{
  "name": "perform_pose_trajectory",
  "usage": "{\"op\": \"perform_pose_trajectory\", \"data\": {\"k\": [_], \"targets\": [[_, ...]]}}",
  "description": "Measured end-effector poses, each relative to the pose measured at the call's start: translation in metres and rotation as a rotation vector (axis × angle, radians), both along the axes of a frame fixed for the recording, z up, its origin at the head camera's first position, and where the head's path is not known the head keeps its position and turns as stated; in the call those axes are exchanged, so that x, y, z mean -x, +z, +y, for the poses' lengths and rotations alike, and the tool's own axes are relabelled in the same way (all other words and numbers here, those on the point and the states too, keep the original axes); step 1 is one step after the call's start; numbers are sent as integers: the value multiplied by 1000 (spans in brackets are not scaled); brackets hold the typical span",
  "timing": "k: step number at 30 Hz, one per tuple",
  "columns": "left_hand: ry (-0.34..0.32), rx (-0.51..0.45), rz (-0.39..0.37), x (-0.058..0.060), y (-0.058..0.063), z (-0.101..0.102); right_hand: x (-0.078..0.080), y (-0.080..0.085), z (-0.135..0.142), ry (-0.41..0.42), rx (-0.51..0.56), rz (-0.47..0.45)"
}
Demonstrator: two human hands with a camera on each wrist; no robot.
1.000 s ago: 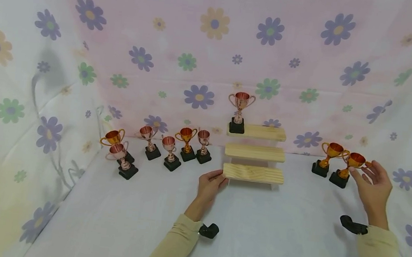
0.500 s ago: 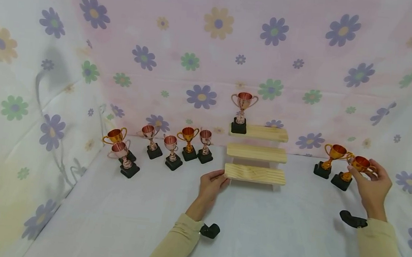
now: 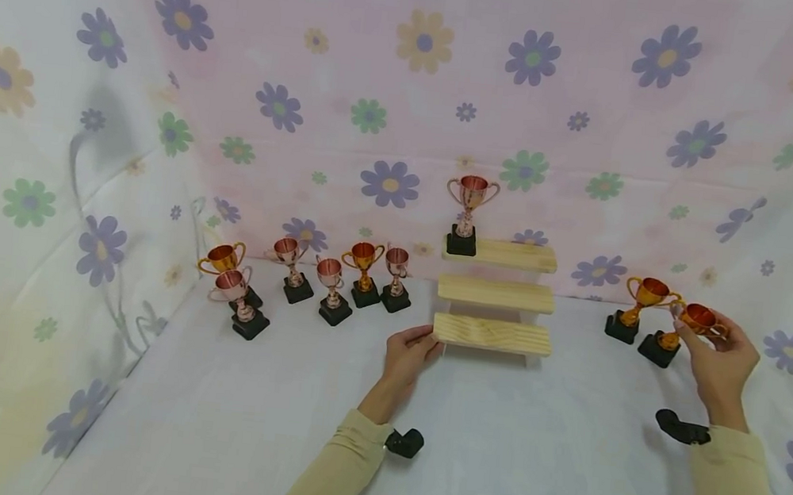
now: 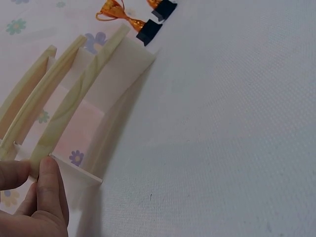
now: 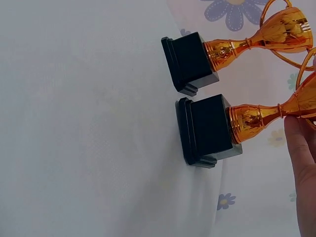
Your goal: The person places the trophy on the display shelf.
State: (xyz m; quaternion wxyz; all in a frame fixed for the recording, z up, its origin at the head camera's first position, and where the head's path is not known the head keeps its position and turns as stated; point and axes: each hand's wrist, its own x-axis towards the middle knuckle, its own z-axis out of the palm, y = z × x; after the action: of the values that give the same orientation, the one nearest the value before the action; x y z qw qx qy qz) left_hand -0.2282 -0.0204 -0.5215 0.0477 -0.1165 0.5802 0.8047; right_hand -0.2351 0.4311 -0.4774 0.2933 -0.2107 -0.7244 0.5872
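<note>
A three-step stand with pale wooden treads (image 3: 492, 334) stands at the back of the white table. My left hand (image 3: 405, 364) pinches the left end of its lowest tread, thumb and fingers on the board (image 4: 69, 106) in the left wrist view. Far right, my right hand (image 3: 723, 373) grips a gold trophy cup (image 3: 698, 316) by its bowl and handle. In the right wrist view that cup's black base (image 5: 210, 129) is upright, close to the tabletop. Beside it stands a second gold trophy cup (image 3: 650, 291). On the top tread's left end sits a rose-gold trophy cup (image 3: 472, 191).
Left of the stand several trophy cups stand on the table, among them a rose-gold one (image 3: 329, 271), a gold one (image 3: 363, 255) and an overlapping pair with a gold cup (image 3: 222, 256). Flower-print cloth (image 3: 416, 122) walls in the back and sides.
The gold cup in my right hand has shifted slightly right and nearer to me. My left hand keeps its grip on the tread. The head view has shifted a little.
</note>
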Motion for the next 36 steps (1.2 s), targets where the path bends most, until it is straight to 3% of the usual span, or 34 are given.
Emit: {"op": "perform_pose_trajectory", "data": {"k": [4,14,22,36], "targets": [[3,5,-3,1,-1,0,-4,2,0,12,12,0],[6,10,7,1,-2,1,-25,9,-6,10,-89,-65],[9,4,10,-1,1,0,-43,17,-25,111,-123,-86],[9,-1,-1,-1,1,2,-55,32,-80,324,-305,147]]}}
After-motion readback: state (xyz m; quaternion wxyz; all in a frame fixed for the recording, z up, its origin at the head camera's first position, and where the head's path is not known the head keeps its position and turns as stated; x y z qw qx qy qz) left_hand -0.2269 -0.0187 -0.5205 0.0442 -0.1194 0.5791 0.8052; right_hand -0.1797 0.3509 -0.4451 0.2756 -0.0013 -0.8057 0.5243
